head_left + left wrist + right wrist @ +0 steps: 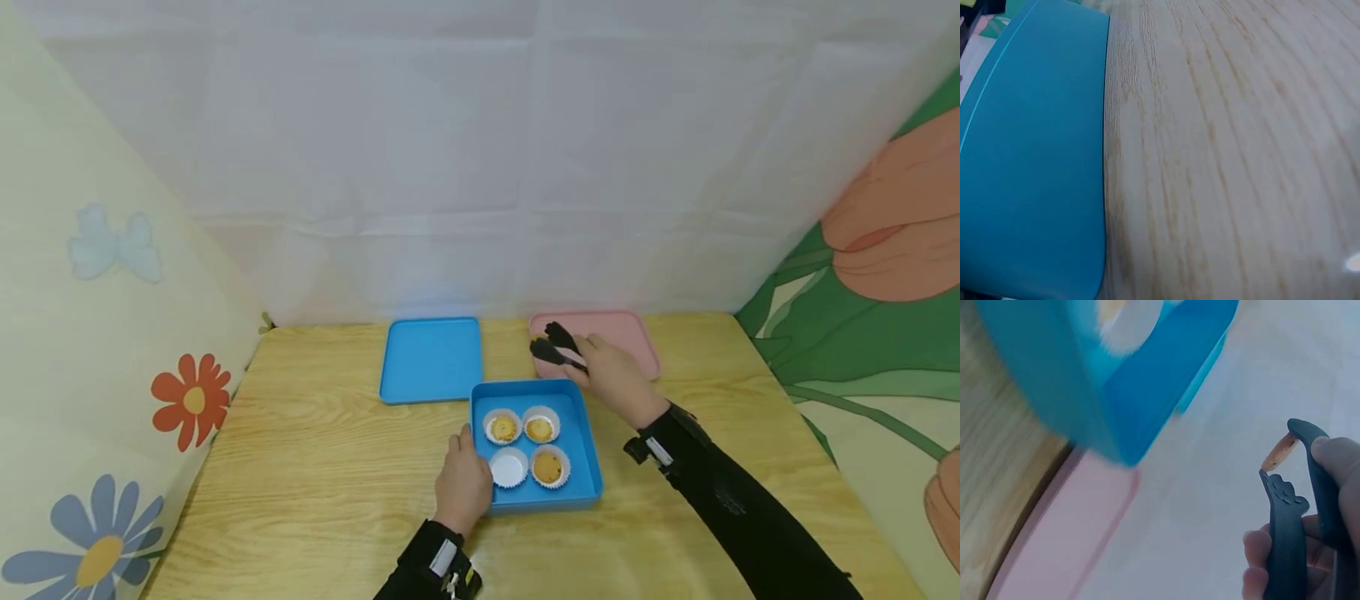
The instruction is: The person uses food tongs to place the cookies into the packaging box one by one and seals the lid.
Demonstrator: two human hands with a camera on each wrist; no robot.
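Note:
My right hand point(615, 379) holds black tongs point(1288, 531) above the pink tray point(637, 342). Between the tong tips is a thin round cookie point(1280, 453), seen nearly edge-on in the right wrist view. My left hand point(463, 483) holds the left wall of a square blue box point(581, 417); its fingers are partly hidden in the head view and out of the left wrist view. Inside the box are several white paper cups. Cookies point(547, 467) lie in three of them, while the front-left paper cup point(509, 467) has none.
A flat blue tray or lid point(431, 360) lies behind and left of the box. The pink tray sits at the table's back edge, against a white cloth backdrop point(450, 167). All of these stand on a wood-grain table point(337, 483), with printed panels at both sides.

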